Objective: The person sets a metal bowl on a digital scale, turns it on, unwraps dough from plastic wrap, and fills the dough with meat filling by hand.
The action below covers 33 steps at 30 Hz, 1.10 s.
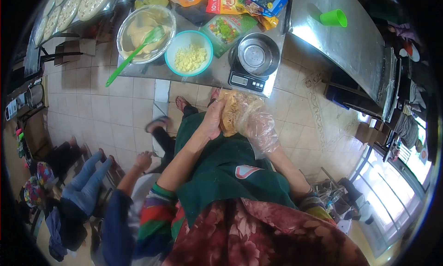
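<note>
A clear plastic bag of golden-brown food [232,113] is held in front of my green apron, just off the table's near edge. My left hand [213,119] grips the bag's left side, thumb toward me. Clear plastic covers my right hand [262,127], which is at the bag's right side; its fingers are hidden by the plastic and the bag. Beyond the bag, a metal bowl [259,54] rests on a black kitchen scale [248,81]. Left of it stand a turquoise-rimmed bowl of pale yellow pieces [190,58] and a bowl of creamy mixture [138,33] with a green spatula [134,53].
Colourful food packets [226,28] lie at the back of the metal table [217,74]. A green cup [333,18] lies on another metal surface at the right. Flat dough rounds [69,12] are at the far left. Other people stand close at the left, one arm [136,171] beside mine.
</note>
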Each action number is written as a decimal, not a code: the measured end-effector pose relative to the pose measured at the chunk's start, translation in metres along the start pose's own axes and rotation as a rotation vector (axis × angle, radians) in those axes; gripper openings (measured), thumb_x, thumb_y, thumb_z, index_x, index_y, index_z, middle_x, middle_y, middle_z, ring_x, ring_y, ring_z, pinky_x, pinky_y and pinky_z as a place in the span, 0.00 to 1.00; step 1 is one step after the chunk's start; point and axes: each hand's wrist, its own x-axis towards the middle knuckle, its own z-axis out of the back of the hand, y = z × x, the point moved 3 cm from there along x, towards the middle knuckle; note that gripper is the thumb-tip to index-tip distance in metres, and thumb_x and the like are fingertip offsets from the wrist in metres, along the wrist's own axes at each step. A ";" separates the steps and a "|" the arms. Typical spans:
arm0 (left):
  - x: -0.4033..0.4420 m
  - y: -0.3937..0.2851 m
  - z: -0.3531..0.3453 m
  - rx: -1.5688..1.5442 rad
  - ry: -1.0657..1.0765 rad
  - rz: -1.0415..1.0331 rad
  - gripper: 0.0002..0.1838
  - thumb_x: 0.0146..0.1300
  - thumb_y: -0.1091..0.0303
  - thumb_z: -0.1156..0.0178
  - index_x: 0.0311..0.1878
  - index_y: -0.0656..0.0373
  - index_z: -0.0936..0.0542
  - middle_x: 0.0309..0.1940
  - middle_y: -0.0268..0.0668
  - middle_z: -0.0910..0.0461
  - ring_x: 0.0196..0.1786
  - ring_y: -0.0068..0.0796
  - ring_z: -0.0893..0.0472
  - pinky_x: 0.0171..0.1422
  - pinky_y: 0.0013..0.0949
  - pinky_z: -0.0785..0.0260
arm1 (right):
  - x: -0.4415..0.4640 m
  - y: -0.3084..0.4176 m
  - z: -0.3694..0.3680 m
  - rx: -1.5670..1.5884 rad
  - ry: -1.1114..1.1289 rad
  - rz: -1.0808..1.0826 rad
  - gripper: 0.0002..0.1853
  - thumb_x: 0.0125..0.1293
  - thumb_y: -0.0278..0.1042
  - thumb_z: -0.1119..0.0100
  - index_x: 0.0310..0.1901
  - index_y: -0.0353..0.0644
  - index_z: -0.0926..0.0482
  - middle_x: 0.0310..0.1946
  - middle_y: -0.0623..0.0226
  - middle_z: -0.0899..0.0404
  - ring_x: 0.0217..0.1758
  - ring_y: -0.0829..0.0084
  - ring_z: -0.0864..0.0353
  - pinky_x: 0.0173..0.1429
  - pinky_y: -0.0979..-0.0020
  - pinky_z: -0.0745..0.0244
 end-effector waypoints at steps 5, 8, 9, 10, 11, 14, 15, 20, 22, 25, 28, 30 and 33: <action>0.005 0.006 0.002 -0.177 0.038 0.022 0.26 0.68 0.48 0.57 0.59 0.58 0.33 0.53 0.35 0.27 0.54 0.28 0.25 0.59 0.35 0.32 | 0.004 -0.015 -0.006 0.129 -0.089 0.113 0.05 0.47 0.29 0.41 0.26 0.37 0.24 0.25 0.50 0.25 0.29 0.50 0.23 0.31 0.57 0.28; 0.002 -0.004 -0.008 -0.284 0.047 0.060 0.26 0.68 0.47 0.57 0.57 0.60 0.32 0.49 0.36 0.24 0.51 0.28 0.24 0.56 0.34 0.30 | 0.010 -0.007 0.011 0.130 -0.093 0.088 0.03 0.47 0.26 0.43 0.25 0.37 0.24 0.23 0.50 0.25 0.28 0.50 0.23 0.31 0.57 0.28; 0.002 -0.006 -0.008 -0.273 0.050 0.054 0.26 0.68 0.47 0.57 0.57 0.59 0.31 0.50 0.36 0.24 0.51 0.28 0.24 0.56 0.34 0.31 | 0.012 -0.004 0.016 0.108 -0.088 0.064 0.02 0.47 0.25 0.43 0.25 0.37 0.24 0.23 0.51 0.25 0.28 0.50 0.22 0.31 0.57 0.28; 0.003 -0.006 -0.008 -0.262 0.053 0.049 0.26 0.68 0.47 0.57 0.57 0.59 0.31 0.50 0.36 0.24 0.52 0.28 0.24 0.56 0.34 0.31 | 0.012 -0.003 0.015 0.085 -0.099 0.086 0.02 0.47 0.24 0.44 0.25 0.37 0.24 0.23 0.51 0.25 0.28 0.50 0.22 0.31 0.57 0.28; 0.004 -0.005 -0.008 -0.273 0.045 0.061 0.26 0.68 0.47 0.57 0.57 0.59 0.31 0.50 0.36 0.24 0.52 0.28 0.24 0.56 0.34 0.31 | 0.012 -0.003 0.013 0.062 -0.110 0.109 0.02 0.47 0.24 0.44 0.25 0.37 0.24 0.23 0.51 0.25 0.28 0.50 0.22 0.31 0.56 0.27; 0.007 -0.003 -0.010 -0.291 0.038 0.083 0.26 0.68 0.47 0.57 0.57 0.58 0.31 0.50 0.36 0.24 0.52 0.28 0.24 0.56 0.34 0.30 | 0.014 -0.002 0.014 0.048 -0.126 0.121 0.03 0.47 0.23 0.44 0.26 0.36 0.23 0.24 0.51 0.24 0.29 0.50 0.22 0.31 0.56 0.27; 0.007 -0.004 -0.011 -0.287 0.047 0.084 0.26 0.68 0.47 0.56 0.57 0.58 0.31 0.50 0.35 0.24 0.51 0.28 0.24 0.56 0.34 0.30 | 0.015 -0.002 0.016 0.052 -0.129 0.114 0.03 0.48 0.23 0.44 0.26 0.36 0.23 0.24 0.50 0.24 0.29 0.50 0.22 0.32 0.56 0.27; 0.012 -0.002 -0.011 -0.281 0.067 0.089 0.26 0.67 0.47 0.55 0.57 0.58 0.31 0.50 0.35 0.24 0.51 0.28 0.23 0.56 0.34 0.30 | 0.017 -0.008 0.019 0.021 -0.085 0.117 0.04 0.48 0.23 0.45 0.27 0.37 0.22 0.24 0.50 0.24 0.30 0.50 0.22 0.34 0.56 0.27; 0.012 -0.004 -0.013 -0.280 0.066 0.085 0.26 0.67 0.47 0.55 0.58 0.58 0.31 0.50 0.35 0.24 0.51 0.29 0.24 0.56 0.34 0.30 | 0.019 -0.008 0.021 0.056 -0.091 0.111 0.05 0.48 0.23 0.45 0.28 0.37 0.21 0.25 0.51 0.23 0.31 0.51 0.22 0.34 0.57 0.26; 0.013 -0.006 -0.014 -0.305 0.076 0.110 0.27 0.66 0.46 0.55 0.58 0.57 0.31 0.51 0.35 0.25 0.52 0.29 0.24 0.56 0.34 0.31 | 0.022 -0.005 0.028 0.104 -0.107 0.081 0.07 0.48 0.24 0.45 0.31 0.37 0.21 0.27 0.52 0.22 0.32 0.52 0.22 0.36 0.60 0.26; 0.019 -0.002 -0.003 -0.376 0.139 0.115 0.28 0.66 0.45 0.56 0.61 0.56 0.33 0.56 0.37 0.28 0.56 0.30 0.26 0.60 0.38 0.33 | 0.024 -0.002 0.038 0.120 -0.049 0.016 0.10 0.50 0.25 0.44 0.36 0.35 0.21 0.28 0.54 0.21 0.33 0.57 0.21 0.38 0.65 0.27; 0.024 0.001 0.004 -0.422 0.125 0.091 0.29 0.66 0.45 0.56 0.61 0.56 0.34 0.56 0.37 0.28 0.56 0.32 0.26 0.60 0.40 0.33 | 0.031 0.004 0.047 0.193 -0.030 -0.008 0.12 0.52 0.27 0.43 0.39 0.35 0.21 0.29 0.57 0.20 0.33 0.61 0.20 0.39 0.67 0.27; 0.030 0.005 0.013 -0.562 0.221 0.111 0.29 0.66 0.45 0.57 0.61 0.57 0.34 0.57 0.39 0.29 0.57 0.35 0.27 0.61 0.42 0.33 | 0.041 -0.011 0.041 0.551 0.218 -0.217 0.13 0.56 0.32 0.40 0.43 0.39 0.21 0.32 0.58 0.20 0.37 0.71 0.19 0.45 0.69 0.25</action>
